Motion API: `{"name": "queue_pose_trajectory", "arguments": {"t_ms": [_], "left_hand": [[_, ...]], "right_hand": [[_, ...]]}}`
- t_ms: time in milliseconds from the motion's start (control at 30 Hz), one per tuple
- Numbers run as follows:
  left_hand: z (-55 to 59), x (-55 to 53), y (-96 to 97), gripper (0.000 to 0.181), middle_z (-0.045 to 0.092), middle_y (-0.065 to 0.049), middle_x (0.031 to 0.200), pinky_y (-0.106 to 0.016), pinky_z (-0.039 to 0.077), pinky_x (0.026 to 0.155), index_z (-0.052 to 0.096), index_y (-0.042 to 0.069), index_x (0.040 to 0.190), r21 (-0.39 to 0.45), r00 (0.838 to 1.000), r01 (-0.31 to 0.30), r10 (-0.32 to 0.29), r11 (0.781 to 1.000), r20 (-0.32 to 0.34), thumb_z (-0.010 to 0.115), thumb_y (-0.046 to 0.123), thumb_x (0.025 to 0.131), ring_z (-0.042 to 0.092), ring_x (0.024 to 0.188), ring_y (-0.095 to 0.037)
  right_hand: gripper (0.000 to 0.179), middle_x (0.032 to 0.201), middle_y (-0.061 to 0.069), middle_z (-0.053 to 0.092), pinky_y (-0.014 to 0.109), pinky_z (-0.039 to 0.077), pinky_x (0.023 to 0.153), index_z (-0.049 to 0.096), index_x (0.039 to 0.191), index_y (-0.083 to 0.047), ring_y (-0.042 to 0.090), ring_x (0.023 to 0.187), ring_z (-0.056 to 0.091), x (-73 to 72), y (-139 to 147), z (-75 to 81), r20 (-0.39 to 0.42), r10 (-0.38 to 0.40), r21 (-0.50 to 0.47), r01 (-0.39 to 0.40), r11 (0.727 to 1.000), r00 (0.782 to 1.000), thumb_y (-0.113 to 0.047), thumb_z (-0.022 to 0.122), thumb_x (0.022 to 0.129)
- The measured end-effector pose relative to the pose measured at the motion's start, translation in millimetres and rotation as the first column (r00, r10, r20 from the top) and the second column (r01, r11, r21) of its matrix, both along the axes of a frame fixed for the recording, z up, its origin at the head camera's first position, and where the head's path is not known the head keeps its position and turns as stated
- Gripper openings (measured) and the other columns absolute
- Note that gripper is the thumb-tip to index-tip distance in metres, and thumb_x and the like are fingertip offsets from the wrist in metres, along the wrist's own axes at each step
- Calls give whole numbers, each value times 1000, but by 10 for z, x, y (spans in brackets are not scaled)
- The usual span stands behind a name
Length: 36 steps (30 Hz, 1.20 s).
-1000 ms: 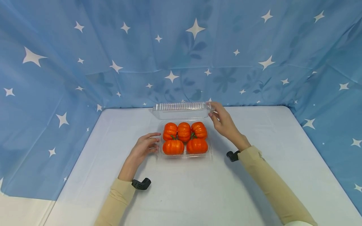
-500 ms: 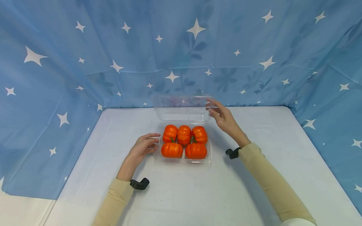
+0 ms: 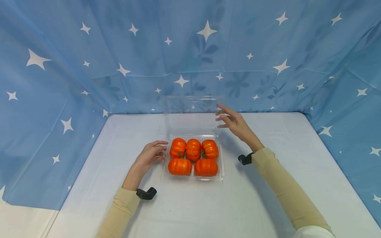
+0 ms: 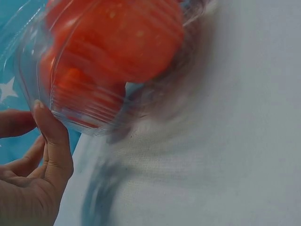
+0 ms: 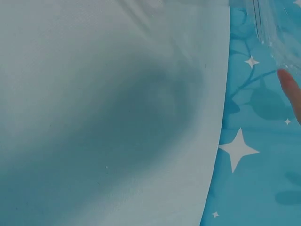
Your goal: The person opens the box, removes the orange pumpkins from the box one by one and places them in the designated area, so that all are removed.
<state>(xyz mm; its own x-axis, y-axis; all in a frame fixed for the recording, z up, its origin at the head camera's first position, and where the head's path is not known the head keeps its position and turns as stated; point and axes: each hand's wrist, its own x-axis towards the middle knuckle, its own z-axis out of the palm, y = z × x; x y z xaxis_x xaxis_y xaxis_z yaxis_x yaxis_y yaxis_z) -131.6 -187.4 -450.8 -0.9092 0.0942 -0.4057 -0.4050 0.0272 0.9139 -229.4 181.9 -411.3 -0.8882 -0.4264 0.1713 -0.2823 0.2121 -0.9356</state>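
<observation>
A clear plastic clamshell box [image 3: 205,178] sits in the middle of the table, holding several small orange pumpkins [image 3: 206,167] with green stems. Its transparent lid [image 3: 193,98] stands raised at the back. At the box's left side is my left hand [image 3: 148,155]; the index finger points at the rim and the others bend loosely. In the left wrist view, thumb and finger of that hand [image 4: 49,155] meet at the box's edge [image 4: 87,123]. Beside the lid's right edge, my right hand [image 3: 233,122] has its fingers spread. One fingertip [image 5: 290,87] shows close to the lid [image 5: 268,28] in the right wrist view.
A white cloth [image 3: 190,211] covers the table. Blue curtain [image 3: 134,82] with white stars hangs behind and along both sides. Each wrist wears a black camera, on the left [image 3: 146,193] and the right [image 3: 245,159].
The lid has swung up and back, and my right hand has let go of its corner. The box and pumpkins have shifted toward me; my left hand has barely moved.
</observation>
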Motion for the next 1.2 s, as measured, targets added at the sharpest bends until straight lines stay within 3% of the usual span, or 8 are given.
{"name": "queue_pose_trajectory", "arguments": {"t_ms": [300, 467, 700, 1000, 1200], "left_hand": [[10, 9, -39, 38, 58, -6, 101, -22, 53, 64, 54, -2, 139, -16, 1000, 21, -21, 1000, 11, 55, 12, 103, 58, 69, -14], [2, 4, -72, 41, 58, -5, 98, -22, 53, 64, 52, -4, 140, -10, 998, 57, -57, 998, 4, 56, 12, 103, 58, 70, -13], [-18, 2, -96, 40, 59, -3, 94, -23, 53, 63, 50, -5, 138, 2, 997, 75, -75, 997, -10, 54, 10, 102, 58, 70, -14], [-119, -27, -168, 34, 61, 0, 79, -23, 52, 59, 49, -3, 133, 61, 994, 102, -100, 993, -32, 58, 11, 102, 57, 66, -12], [-160, -24, -188, 31, 61, -1, 74, -24, 53, 58, 49, 0, 129, 94, 993, 112, -108, 989, -43, 59, 10, 102, 57, 64, -12]], "right_hand": [[51, 135, 21, 54, 47, 60, 90, 38, 160, -20, 27, 114, 66, -52, 7, -57, 95, 19, 5, -20, 1000, 995, -25, 49, 110], [50, 149, 26, 48, 51, 59, 93, 39, 158, -8, 42, 123, 61, -68, 5, -89, 159, 6, 18, -9, 1000, 987, -20, 49, 110], [59, 150, 30, 47, 52, 56, 98, 31, 160, -2, 45, 129, 57, -104, -22, -201, 306, -9, -20, 16, 1000, 952, -10, 55, 106], [57, 148, 26, 53, 50, 54, 101, 34, 157, 3, 42, 130, 59, -165, -49, -417, 400, -41, 34, 30, 999, 915, -13, 55, 106], [55, 147, 27, 54, 44, 59, 95, 37, 155, 5, 42, 127, 61, -172, -82, -489, 420, -40, 19, 35, 999, 907, -12, 52, 105]]}}
